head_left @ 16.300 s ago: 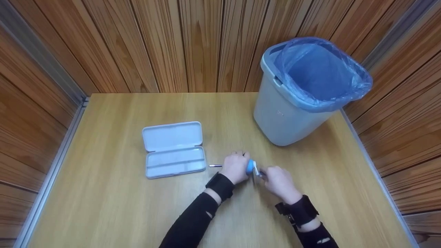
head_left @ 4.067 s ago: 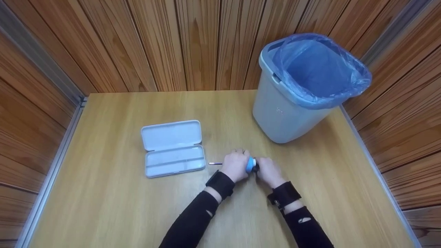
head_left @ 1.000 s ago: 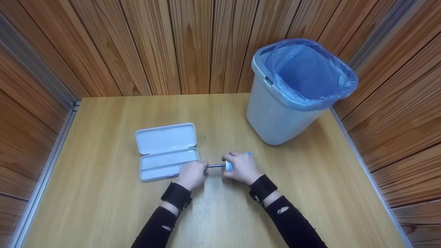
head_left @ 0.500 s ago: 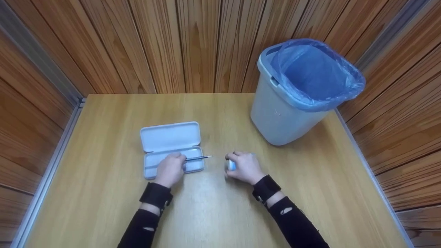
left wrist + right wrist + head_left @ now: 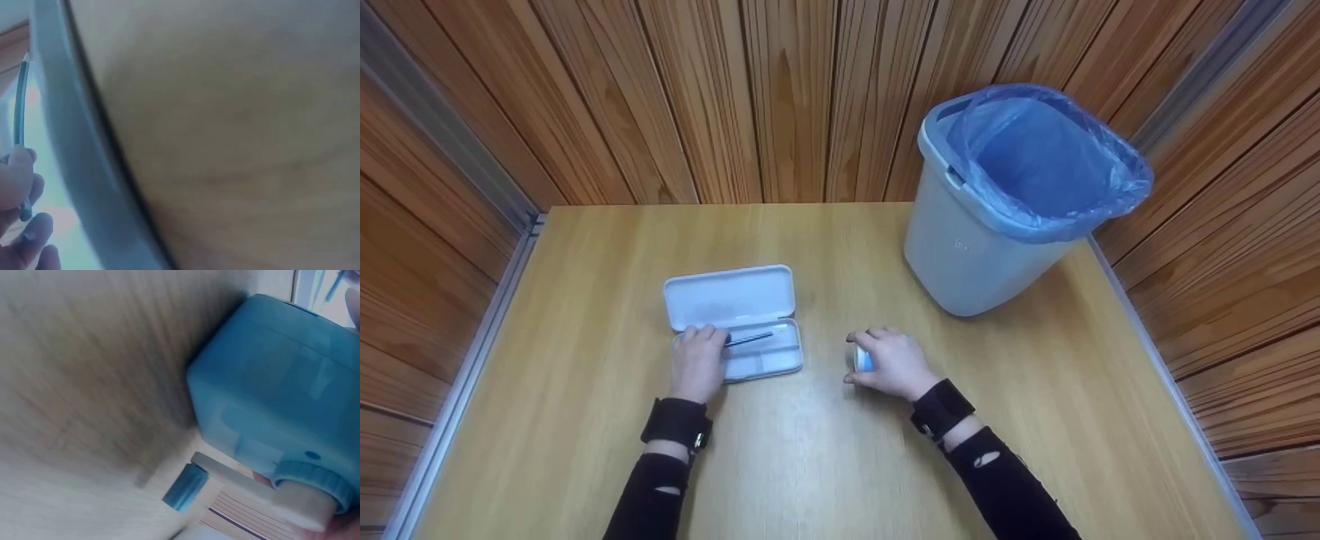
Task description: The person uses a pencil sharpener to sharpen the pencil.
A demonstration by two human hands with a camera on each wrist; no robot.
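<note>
My left hand [image 5: 699, 364] pinches a dark pencil [image 5: 748, 339] over the lower tray of an open, pale pencil case [image 5: 729, 295]. In the left wrist view the pencil [image 5: 21, 104] has its sharpened tip pointing away from the fingers [image 5: 17, 174]. Whether it touches the tray cannot be told. To the right of the case, my right hand [image 5: 894, 364] grips a light-blue hand-crank pencil sharpener [image 5: 863, 360] on the table. The right wrist view shows the sharpener's body [image 5: 270, 382] and its white crank with a blue knob [image 5: 185, 488]; most of it is hidden from the head view.
A grey waste bin [image 5: 979, 251] lined with a blue bag [image 5: 1046, 161] stands at the back right of the wooden table [image 5: 840, 465]. Wood-panelled walls [image 5: 795, 105] enclose the table at the back and both sides.
The pencil has come out of the sharpener and moved left with my left hand to over the case. My right hand has shifted from the crank side to gripping the sharpener's body.
</note>
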